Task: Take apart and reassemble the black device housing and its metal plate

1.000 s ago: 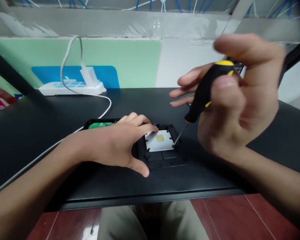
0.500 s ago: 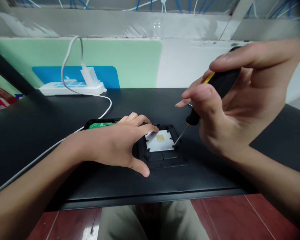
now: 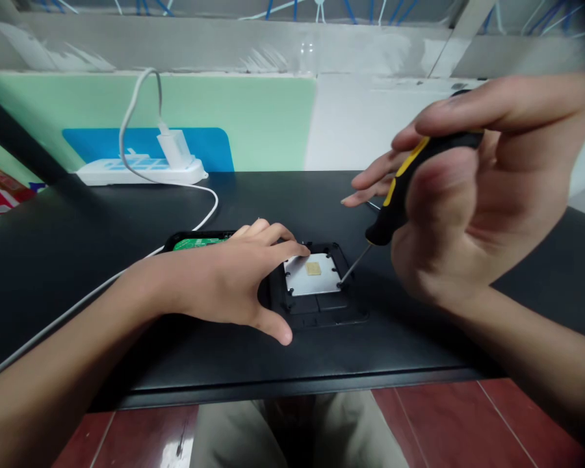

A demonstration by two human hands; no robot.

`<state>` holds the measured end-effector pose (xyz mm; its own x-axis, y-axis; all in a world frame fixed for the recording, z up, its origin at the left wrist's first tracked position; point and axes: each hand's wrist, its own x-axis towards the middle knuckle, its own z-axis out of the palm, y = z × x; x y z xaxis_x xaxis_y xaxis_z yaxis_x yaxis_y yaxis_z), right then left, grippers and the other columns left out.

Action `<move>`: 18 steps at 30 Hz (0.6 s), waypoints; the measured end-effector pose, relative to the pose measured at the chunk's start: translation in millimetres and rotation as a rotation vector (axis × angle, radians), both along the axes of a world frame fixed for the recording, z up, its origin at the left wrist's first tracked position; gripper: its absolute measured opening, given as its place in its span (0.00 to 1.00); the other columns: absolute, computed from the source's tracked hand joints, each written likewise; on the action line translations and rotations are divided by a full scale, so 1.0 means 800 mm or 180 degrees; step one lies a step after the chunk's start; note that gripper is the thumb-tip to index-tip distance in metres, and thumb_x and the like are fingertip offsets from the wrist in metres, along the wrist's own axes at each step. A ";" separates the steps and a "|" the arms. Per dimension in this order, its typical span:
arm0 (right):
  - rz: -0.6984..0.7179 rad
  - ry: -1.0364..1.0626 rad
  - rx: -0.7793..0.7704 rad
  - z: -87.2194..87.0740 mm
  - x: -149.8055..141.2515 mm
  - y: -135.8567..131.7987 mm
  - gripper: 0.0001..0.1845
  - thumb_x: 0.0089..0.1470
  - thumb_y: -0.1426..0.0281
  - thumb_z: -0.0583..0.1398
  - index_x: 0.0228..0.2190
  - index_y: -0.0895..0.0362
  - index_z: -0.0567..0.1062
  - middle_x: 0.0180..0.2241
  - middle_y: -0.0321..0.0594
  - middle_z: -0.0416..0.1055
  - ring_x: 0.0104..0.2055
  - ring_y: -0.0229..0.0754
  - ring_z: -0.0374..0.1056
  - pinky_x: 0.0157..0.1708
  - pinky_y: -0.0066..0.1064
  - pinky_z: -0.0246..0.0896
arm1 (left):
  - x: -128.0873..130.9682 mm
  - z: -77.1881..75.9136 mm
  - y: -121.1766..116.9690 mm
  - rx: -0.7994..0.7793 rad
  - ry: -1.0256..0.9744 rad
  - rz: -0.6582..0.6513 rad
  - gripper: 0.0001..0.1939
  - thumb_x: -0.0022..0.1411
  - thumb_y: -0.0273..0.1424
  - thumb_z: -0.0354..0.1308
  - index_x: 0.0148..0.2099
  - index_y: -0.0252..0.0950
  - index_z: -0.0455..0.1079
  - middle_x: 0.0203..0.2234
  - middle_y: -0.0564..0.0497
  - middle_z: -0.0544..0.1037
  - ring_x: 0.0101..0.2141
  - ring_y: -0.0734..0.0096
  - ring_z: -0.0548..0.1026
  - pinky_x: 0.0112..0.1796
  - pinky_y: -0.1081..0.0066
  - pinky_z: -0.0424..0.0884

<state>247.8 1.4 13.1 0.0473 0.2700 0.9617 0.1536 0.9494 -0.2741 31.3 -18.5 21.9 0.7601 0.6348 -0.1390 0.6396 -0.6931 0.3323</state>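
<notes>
A black plastic casing point(image 3: 312, 320) lies flat on the dark table, with a silver metal plate point(image 3: 299, 283) set in it. A small tan square pad point(image 3: 313, 268) sits on the plate, and screws show along its edges. My left hand point(image 3: 229, 276) is spread over the casing's left side, index fingertip on the plate's upper edge. In my right hand point(image 3: 487, 188) is a black and yellow screwdriver point(image 3: 403, 175), held at a slant. Its tip meets the screw at the plate's lower right corner. Partly hidden behind my left hand is a green circuit board point(image 3: 197, 244) in a black shell.
Against the wall at the back left stands a white power strip point(image 3: 141, 172) with a charger point(image 3: 175, 149) plugged in. A white cable point(image 3: 212, 201) runs from it across the table's left side. A red packet point(image 3: 2, 192) lies at the far left.
My right hand has turned around the screwdriver's handle, the thumb shifting right and showing more of the yellow stripe. The tip stays at the same screw. My left hand has hardly moved.
</notes>
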 end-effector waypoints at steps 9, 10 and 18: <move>-0.0650 -0.0506 0.0204 0.002 0.003 -0.011 0.16 0.55 0.63 0.67 0.45 0.41 0.74 0.44 0.29 0.66 0.34 0.31 0.70 0.27 0.26 0.73 | 0.000 0.001 -0.001 -0.0009 0.0046 -0.0014 0.42 0.54 0.51 0.71 0.65 0.48 0.59 0.59 0.45 0.63 0.59 0.48 0.60 0.58 0.55 0.61; -0.0684 -0.0533 0.0279 0.002 0.002 -0.009 0.15 0.55 0.63 0.67 0.46 0.42 0.76 0.44 0.29 0.67 0.34 0.30 0.69 0.27 0.25 0.72 | 0.000 0.001 -0.001 -0.0009 0.0054 0.0003 0.42 0.54 0.51 0.71 0.65 0.47 0.59 0.59 0.45 0.63 0.59 0.47 0.60 0.58 0.54 0.61; 0.0779 0.0318 0.0315 -0.008 -0.014 0.022 0.14 0.60 0.65 0.55 0.44 0.50 0.77 0.35 0.35 0.70 0.30 0.37 0.74 0.19 0.28 0.74 | 0.001 0.001 0.001 -0.0052 -0.0007 -0.0027 0.41 0.52 0.51 0.72 0.64 0.48 0.61 0.57 0.45 0.64 0.57 0.46 0.62 0.58 0.52 0.60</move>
<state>236.5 18.6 6.6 0.0882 0.1899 0.9778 -0.1067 0.9778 -0.1803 31.8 -18.0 23.0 0.7657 0.6261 -0.1476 0.6331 -0.6930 0.3449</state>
